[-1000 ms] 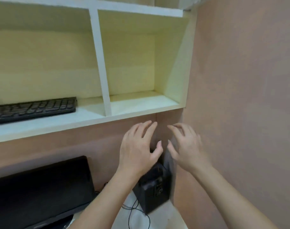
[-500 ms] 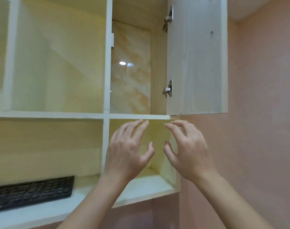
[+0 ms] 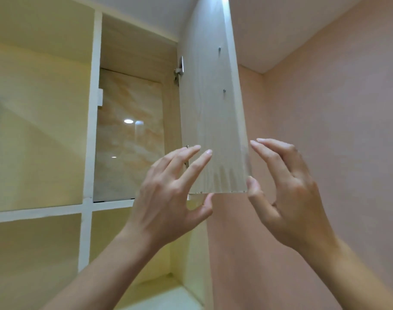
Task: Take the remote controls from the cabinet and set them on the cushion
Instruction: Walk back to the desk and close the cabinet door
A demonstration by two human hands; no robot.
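An upper wall cabinet [image 3: 128, 139] stands with its pale wood door [image 3: 211, 121] swung out to the right on metal hinges. Inside I see only a glossy marbled back panel; no remote control shows from this low angle, and the cabinet floor is hidden. My left hand [image 3: 168, 198] is raised in front of the door's lower left corner, fingers spread and empty. My right hand [image 3: 287, 193] is up beside the door's lower right edge, fingers apart, its thumb close to the corner. No cushion is in view.
A closed cream panel [image 3: 36, 121] fills the upper left. Open shelf cubbies [image 3: 133, 242] run below the cabinet. A pink wall [image 3: 330, 135] closes in the right side, and the white ceiling [image 3: 269, 27] is just above.
The view has tilted upward from the keyboard shelf and desk to the upper cabinet. Both hands have risen with it, now level with the bottom of the swung-out door.
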